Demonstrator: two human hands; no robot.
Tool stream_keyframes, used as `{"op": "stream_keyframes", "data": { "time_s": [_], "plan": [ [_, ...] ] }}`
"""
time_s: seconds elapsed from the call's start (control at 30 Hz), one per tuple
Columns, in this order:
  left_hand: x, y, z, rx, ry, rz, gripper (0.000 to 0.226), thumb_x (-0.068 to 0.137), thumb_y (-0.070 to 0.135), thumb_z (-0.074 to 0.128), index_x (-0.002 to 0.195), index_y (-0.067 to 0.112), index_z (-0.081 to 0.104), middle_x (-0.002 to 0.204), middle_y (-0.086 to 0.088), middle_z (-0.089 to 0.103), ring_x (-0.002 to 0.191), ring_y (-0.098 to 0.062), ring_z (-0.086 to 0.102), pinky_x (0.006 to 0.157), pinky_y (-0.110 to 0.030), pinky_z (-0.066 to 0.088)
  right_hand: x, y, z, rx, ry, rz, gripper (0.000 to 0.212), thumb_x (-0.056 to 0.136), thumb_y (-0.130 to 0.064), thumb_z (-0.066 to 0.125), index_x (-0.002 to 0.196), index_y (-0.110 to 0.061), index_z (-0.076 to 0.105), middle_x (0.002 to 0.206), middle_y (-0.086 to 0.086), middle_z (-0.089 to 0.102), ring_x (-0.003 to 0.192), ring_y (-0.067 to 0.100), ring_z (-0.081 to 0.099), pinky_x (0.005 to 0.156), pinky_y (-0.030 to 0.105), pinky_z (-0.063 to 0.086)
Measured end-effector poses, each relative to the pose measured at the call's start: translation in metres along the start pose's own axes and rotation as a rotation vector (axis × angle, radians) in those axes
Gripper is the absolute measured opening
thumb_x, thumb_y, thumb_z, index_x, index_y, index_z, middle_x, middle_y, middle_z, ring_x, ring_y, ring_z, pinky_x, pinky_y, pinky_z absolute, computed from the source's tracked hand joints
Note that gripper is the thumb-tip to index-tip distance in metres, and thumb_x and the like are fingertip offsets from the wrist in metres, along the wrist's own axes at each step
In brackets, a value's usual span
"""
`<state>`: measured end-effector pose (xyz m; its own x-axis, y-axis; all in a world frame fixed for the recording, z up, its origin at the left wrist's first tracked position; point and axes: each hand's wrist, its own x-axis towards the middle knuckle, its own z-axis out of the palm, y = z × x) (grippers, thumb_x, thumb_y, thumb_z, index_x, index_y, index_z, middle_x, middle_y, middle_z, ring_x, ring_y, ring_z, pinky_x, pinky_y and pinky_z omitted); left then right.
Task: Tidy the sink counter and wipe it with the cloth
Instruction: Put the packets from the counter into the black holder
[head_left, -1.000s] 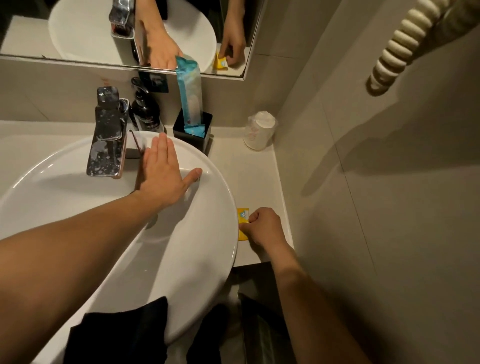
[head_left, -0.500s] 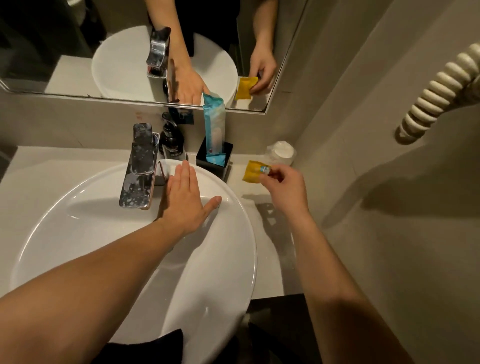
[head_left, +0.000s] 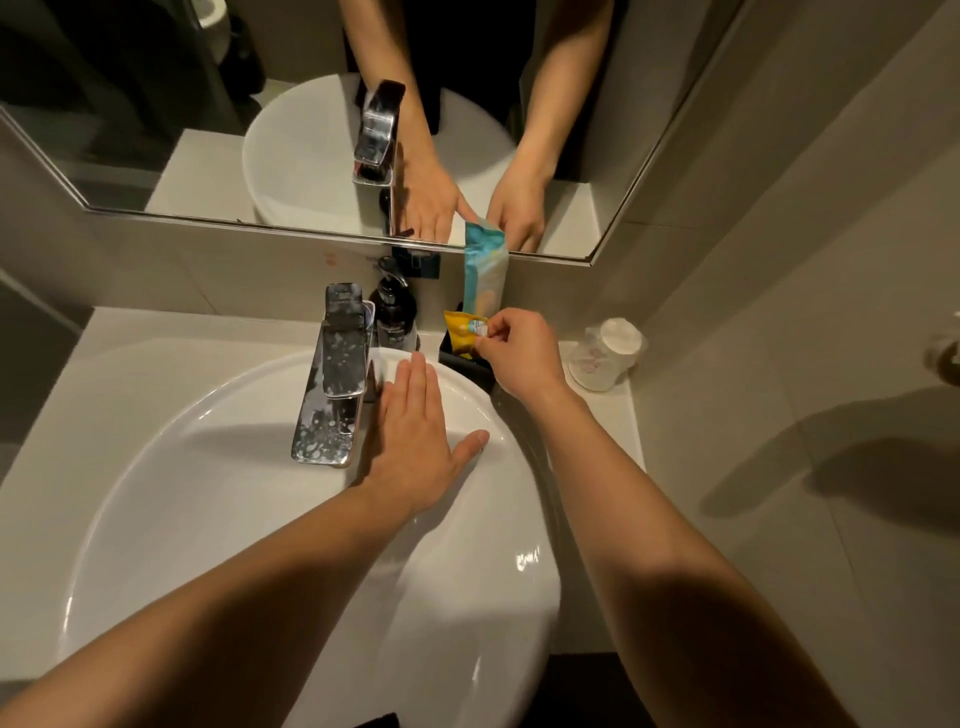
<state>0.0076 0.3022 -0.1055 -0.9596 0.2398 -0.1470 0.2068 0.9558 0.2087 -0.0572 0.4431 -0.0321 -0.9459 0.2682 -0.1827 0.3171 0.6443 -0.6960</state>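
My right hand pinches a small yellow sachet and holds it over the black holder at the back of the counter. The sachet's lower end sits inside the holder's opening, in front of a tall blue packet that stands in it. My left hand lies flat with spread fingers on the white basin's back rim, right of the chrome tap. No cloth is in view.
A dark soap pump bottle stands behind the tap. A wrapped white cup lies on the counter near the right wall. The mirror runs along the back. A wall fitting sticks out at the right edge.
My right hand picked the yellow sachet up from the counter's front right, carried it back and left, and now holds it at the black holder. My left hand stayed on the basin rim.
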Motion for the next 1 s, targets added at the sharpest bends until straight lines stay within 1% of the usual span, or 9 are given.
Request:
{"op": "stream_keyframes", "data": {
  "time_s": [0.07, 0.27, 0.43, 0.57, 0.67, 0.77, 0.83, 0.93, 1.0],
  "plan": [
    [0.0, -0.001, 0.0, 0.006, -0.002, -0.003, 0.106, 0.09, 0.08, 0.019, 0.157, 0.005, -0.015, 0.167, -0.014, -0.019, 0.154, -0.03, -0.018, 0.126, -0.045, -0.008, 0.0, -0.002, 0.0, 0.004, -0.013, 0.014, 0.005, 0.089, -0.011, 0.072, 0.084, -0.01, 0.072, 0.085, 0.004, 0.069, 0.082, 0.02, 0.064, 0.059, 0.022, 0.04],
    [0.0, -0.001, 0.002, -0.005, -0.004, 0.001, 0.106, 0.091, 0.08, 0.02, 0.158, 0.005, -0.013, 0.168, -0.013, -0.019, 0.155, -0.03, -0.018, 0.123, -0.043, -0.012, -0.007, -0.006, -0.009, 0.04, -0.005, 0.039, 0.013, 0.092, -0.014, 0.073, 0.102, -0.008, 0.075, 0.104, 0.007, 0.073, 0.098, 0.02, 0.067, 0.079, 0.027, 0.053],
    [0.0, -0.001, 0.001, -0.009, -0.027, 0.006, 0.105, 0.092, 0.078, 0.021, 0.158, 0.005, -0.014, 0.167, -0.013, -0.021, 0.154, -0.03, -0.019, 0.121, -0.042, -0.015, -0.019, -0.002, -0.021, 0.076, 0.043, 0.059, 0.023, 0.092, -0.015, 0.073, 0.114, -0.007, 0.074, 0.113, 0.008, 0.073, 0.105, 0.021, 0.069, 0.083, 0.026, 0.054],
    [0.0, -0.001, -0.005, -0.005, -0.078, 0.007, 0.105, 0.092, 0.078, 0.021, 0.157, 0.005, -0.017, 0.167, -0.013, -0.022, 0.154, -0.03, -0.021, 0.12, -0.042, -0.017, -0.045, 0.006, -0.033, 0.112, 0.085, 0.074, 0.024, 0.091, -0.018, 0.074, 0.113, -0.008, 0.074, 0.105, 0.005, 0.074, 0.097, 0.02, 0.068, 0.079, 0.025, 0.05],
    [0.001, 0.0, -0.009, 0.004, -0.122, 0.015, 0.106, 0.092, 0.078, 0.022, 0.156, 0.003, -0.018, 0.166, -0.015, -0.025, 0.153, -0.031, -0.022, 0.122, -0.044, -0.015, -0.075, 0.012, -0.035, 0.087, 0.058, 0.083, 0.02, 0.092, -0.019, 0.072, 0.11, -0.01, 0.075, 0.101, 0.004, 0.073, 0.094, 0.019, 0.067, 0.087, 0.033, 0.056],
    [-0.001, -0.002, -0.016, -0.061, -0.153, 0.031, 0.102, 0.095, 0.074, 0.025, 0.157, 0.005, -0.017, 0.165, -0.014, -0.026, 0.152, -0.03, -0.024, 0.123, -0.045, -0.014, -0.108, 0.021, -0.033, -0.036, -0.014, 0.071, 0.041, 0.092, -0.034, 0.072, 0.128, -0.015, 0.067, 0.125, 0.003, 0.07, 0.11, 0.021, 0.066, 0.097, 0.036, 0.055],
    [-0.01, -0.004, -0.022, -0.13, -0.111, 0.084, 0.095, 0.098, 0.068, 0.028, 0.159, 0.007, -0.011, 0.166, -0.014, -0.023, 0.153, -0.029, -0.024, 0.123, -0.045, -0.014, -0.129, 0.028, -0.032, -0.088, -0.064, 0.039, 0.053, 0.092, -0.043, 0.07, 0.139, -0.02, 0.059, 0.137, 0.001, 0.063, 0.119, 0.022, 0.063, 0.099, 0.036, 0.051],
    [-0.041, -0.006, -0.032, -0.199, -0.039, 0.18, 0.084, 0.102, 0.061, 0.031, 0.161, 0.01, -0.001, 0.17, -0.01, -0.01, 0.156, -0.025, -0.015, 0.125, -0.045, -0.007, -0.156, 0.035, -0.032, -0.157, -0.114, -0.05, 0.062, 0.092, -0.052, 0.066, 0.145, -0.022, 0.052, 0.145, 0.001, 0.057, 0.127, 0.022, 0.059, 0.102, 0.036, 0.049],
    [-0.067, -0.008, -0.041, -0.249, -0.035, 0.153, 0.079, 0.102, 0.061, 0.03, 0.161, 0.014, 0.008, 0.171, -0.005, 0.002, 0.157, -0.022, -0.004, 0.124, -0.047, 0.008, -0.172, 0.037, -0.033, -0.208, -0.125, -0.11, 0.063, 0.092, -0.051, 0.066, 0.145, -0.022, 0.051, 0.148, 0.001, 0.055, 0.131, 0.022, 0.055, 0.106, 0.037, 0.045]
  ]
}}
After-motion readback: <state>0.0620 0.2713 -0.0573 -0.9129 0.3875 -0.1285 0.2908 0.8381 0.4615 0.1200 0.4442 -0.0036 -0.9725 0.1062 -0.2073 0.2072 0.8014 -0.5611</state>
